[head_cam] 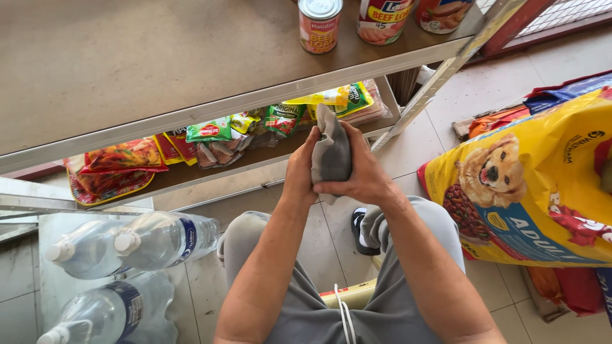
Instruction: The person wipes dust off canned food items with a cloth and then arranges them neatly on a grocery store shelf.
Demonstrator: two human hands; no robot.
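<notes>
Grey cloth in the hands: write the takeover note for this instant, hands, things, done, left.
Left hand and right hand both clasp the folded grey cloth, held in the air in front of the shelves.
Upper shelf: three cans at the far right, the rest bare.
Lower shelf: sachets and pouches in a row.
Water bottles lie on the floor at left; yellow dog food bag at right.
Done: cloth folded in hand. Left: cloth touches no shelf yet.

Two cans [414, 16] cut off at top edge; pet food bag [542, 185] cropped right; grey cloth [331, 153] partly hidden between hands.
</notes>
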